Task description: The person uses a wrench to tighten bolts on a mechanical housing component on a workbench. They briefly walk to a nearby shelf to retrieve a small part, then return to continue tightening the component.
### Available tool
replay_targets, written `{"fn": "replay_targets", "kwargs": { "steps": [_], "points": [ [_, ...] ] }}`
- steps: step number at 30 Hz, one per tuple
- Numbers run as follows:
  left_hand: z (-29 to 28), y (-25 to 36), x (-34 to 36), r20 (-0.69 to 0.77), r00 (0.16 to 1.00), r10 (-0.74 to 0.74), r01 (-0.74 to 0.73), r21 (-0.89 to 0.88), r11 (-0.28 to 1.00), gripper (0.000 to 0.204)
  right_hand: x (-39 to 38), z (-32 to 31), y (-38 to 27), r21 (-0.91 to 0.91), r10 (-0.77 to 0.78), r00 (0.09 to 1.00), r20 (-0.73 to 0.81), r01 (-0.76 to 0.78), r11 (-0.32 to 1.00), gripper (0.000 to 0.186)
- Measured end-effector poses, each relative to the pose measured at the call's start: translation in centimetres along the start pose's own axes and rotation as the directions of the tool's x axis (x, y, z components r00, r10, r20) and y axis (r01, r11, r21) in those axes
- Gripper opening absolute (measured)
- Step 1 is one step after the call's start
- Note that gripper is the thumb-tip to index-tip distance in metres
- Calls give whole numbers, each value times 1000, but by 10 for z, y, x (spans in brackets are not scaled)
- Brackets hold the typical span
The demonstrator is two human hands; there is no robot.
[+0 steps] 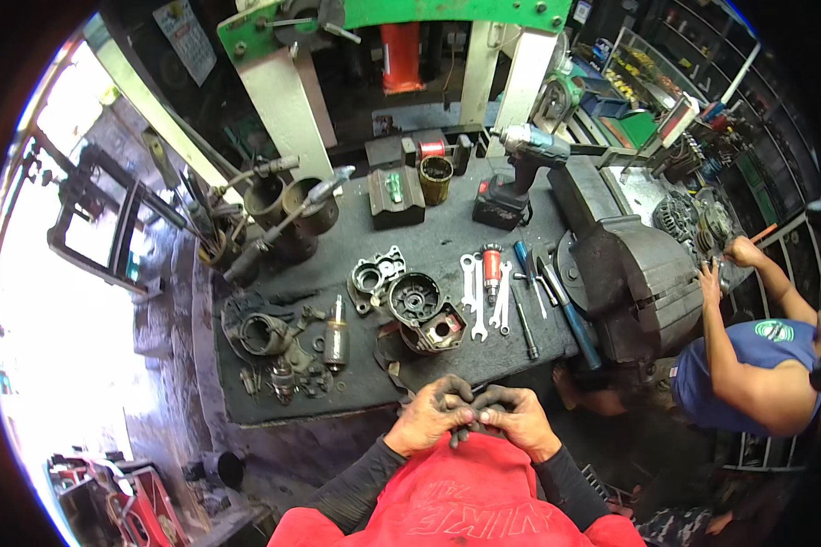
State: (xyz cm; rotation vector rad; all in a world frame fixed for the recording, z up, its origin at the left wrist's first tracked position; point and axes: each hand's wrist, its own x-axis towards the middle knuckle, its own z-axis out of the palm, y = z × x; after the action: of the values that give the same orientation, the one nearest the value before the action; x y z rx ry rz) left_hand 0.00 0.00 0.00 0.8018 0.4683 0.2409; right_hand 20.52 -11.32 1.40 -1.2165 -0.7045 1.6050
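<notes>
While both hands meet at the bench's near edge, the fingers bend inward and their tips come together in front of the red shirt [456,497]. Left hand [426,419]: thumb and fingers drawn toward the right. Right hand [520,419]: the same, mirrored. Whether a small part is pinched between them, I cannot tell; the fingertips are dark and overlap.

Nearest thing: the round housing [417,297], on the bench [452,228] just beyond the hands, open face up, with a flange [438,335] at its near side. Judged on handling: metal, stiff, fairly heavy for its size, probably slick with grease. Best hold: outer wall, one hand each side, fingers clear of the inner ribs; the flange's thinner edges may chip if dropped.

To its left, apart, stands the armature [337,342], shaft up; likely dense, best taken by the core, sparing the shaft. Wrenches [479,301] lie right of the housing. Co-worker [748,365] at far right, beyond the vise [629,283].
</notes>
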Motion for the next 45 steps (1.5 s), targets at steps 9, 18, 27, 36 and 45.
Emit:
{"fn": "replay_targets", "kwargs": {
  "steps": [9, 18, 27, 36, 45],
  "points": [
    [39, -4, 14, -358, 926, 116, -137, -34, 990, 35, 41, -29, -42, -314, 18, 987, 160, 34, 949, 21],
    [77, -3, 18, -625, 756, 195, -162, 110, 981, 26, 55, -58, -62, -585, -239, 863, 445, 483, 652, 22],
    [62, 23, 14, -553, 799, 237, -175, 164, 971, 25, 55, -44, -77, -587, -313, 859, 404, 506, 632, 26],
    [46, 53, 1, -369, 743, 559, -218, 656, 723, 36, 53, -10, -96, -663, -327, 918, 223, 389, 640, 21],
    [32, 96, 4, -112, 590, 800, -250, 916, 313, 41, 82, 4, -120, -684, -433, 830, 352, 544, 487, 22]
  ]
}}
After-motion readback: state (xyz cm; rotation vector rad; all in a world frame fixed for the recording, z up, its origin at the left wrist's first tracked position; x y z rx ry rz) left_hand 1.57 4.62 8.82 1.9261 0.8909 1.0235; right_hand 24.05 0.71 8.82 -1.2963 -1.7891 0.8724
